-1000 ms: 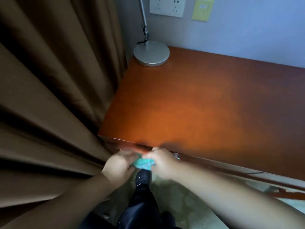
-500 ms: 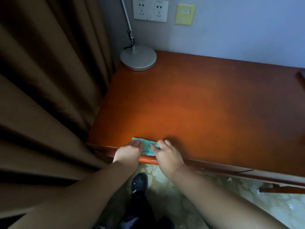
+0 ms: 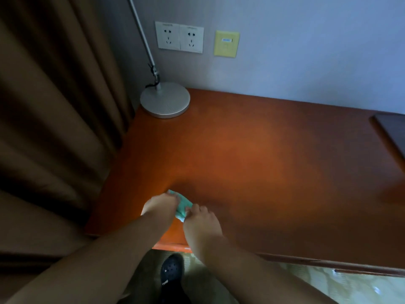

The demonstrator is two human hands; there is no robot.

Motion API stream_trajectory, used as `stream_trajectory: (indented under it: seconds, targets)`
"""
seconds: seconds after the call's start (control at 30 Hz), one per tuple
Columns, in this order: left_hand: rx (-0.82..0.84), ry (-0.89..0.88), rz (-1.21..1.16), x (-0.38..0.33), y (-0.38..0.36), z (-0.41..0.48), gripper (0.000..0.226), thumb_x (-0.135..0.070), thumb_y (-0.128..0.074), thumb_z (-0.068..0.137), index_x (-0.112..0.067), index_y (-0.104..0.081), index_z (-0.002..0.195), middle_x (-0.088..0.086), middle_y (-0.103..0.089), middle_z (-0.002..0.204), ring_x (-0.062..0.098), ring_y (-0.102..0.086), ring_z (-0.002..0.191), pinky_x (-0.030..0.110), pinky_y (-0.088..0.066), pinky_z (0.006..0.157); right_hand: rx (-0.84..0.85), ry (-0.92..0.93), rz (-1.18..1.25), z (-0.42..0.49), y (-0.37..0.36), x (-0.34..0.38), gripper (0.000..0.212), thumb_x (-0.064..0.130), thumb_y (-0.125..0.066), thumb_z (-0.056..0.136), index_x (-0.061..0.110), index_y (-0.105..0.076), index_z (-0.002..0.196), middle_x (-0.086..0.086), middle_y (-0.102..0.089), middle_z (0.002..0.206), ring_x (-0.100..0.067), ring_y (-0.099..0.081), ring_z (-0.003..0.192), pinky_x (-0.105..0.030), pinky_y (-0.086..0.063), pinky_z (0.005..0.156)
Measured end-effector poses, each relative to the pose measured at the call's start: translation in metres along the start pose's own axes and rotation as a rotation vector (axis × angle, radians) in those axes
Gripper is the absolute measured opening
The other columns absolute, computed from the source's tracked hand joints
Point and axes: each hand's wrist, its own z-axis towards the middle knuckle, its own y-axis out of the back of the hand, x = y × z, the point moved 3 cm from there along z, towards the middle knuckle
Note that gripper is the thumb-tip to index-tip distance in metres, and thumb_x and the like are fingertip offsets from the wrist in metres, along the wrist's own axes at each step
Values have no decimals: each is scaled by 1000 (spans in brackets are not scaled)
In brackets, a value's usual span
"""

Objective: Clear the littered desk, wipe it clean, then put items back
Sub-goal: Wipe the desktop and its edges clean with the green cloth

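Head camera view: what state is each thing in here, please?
teal cloth: bunched, lying on the desk between both hands.
left hand: fingers curled over the cloth.
right hand: pinches the cloth's near edge.
desk: warm light on its middle.
lamp: base standing at the far left corner; head out of view.
wall sockets: nothing plugged in.
curtain: hanging in folds beside the desk.
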Motion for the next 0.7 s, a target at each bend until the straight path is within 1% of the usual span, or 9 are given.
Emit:
stream_trajectory:
  seconds: [0.07,0.17,0.27,0.33,0.4,0.43,0.53,0.6,0.7]
  targets:
    - [-40,-52,13,1,1,12,56,-10,-43,94,-22,-27,146,2,-33,149,24,-42,131,37,-43,102,-47,-35,28,14,0,-7,32,18,-46,69,5,-75,75,-5,-60,63,-18,-58,53,-22,-44,43]
    - [-69,-87,-4,-1,13,35,59,-10,-41,95,-24,-22,148,-1,-21,156,21,-33,138,37,-38,107,-89,-100,44,38,-9,-25,43,12,-30,64,6,-72,61,-2,-54,53,-16,-53,44,-19,-38,38]
    - [-117,-88,-31,-5,40,64,55,-7,-42,95,-23,-29,146,4,-35,149,24,-41,132,38,-42,103,-49,-94,14,66,4,-45,37,15,-37,65,7,-73,66,-1,-54,55,-16,-53,46,-19,-39,38]
    - [-149,-77,-36,-9,59,84,48,-6,-39,96,-20,-36,142,7,-48,138,26,-50,124,37,-46,97,-64,-88,-2,90,14,-64,20,20,-64,59,9,-76,71,-1,-56,57,-16,-54,47,-21,-40,39]
    - [-183,-75,-37,-12,77,107,43,-5,-37,95,-16,-42,137,8,-56,128,26,-55,117,36,-48,91,-56,-116,-28,114,27,-82,38,24,-83,45,11,-77,80,-2,-58,61,-17,-56,51,-22,-40,40]
    - [-187,-69,-33,-13,85,120,41,-5,-36,96,-15,-44,135,8,-57,126,26,-56,115,35,-47,89,-55,-150,-68,125,36,-90,43,28,-83,51,10,-76,90,-3,-61,70,-19,-59,58,-24,-43,45]
    - [-178,-74,-11,-14,114,154,39,-6,-33,97,-12,-45,134,9,-58,126,27,-56,115,35,-47,89,23,-121,-44,162,50,-110,44,18,-39,97,2,-39,137,-14,-51,120,-32,-51,106,-37,-43,81]
    - [-179,-105,24,-18,133,172,39,-6,-32,98,-10,-44,136,9,-57,128,27,-56,117,35,-46,91,39,-140,-18,184,61,-122,44,14,-27,99,3,-28,143,-14,-43,130,-33,-44,115,-38,-39,89]
    - [-209,-169,73,-27,164,201,37,-8,-30,100,-10,-48,132,8,-58,128,25,-54,119,34,-42,95,40,-191,-1,220,72,-144,45,16,-28,99,5,-29,143,-14,-43,130,-32,-44,115,-38,-39,90]
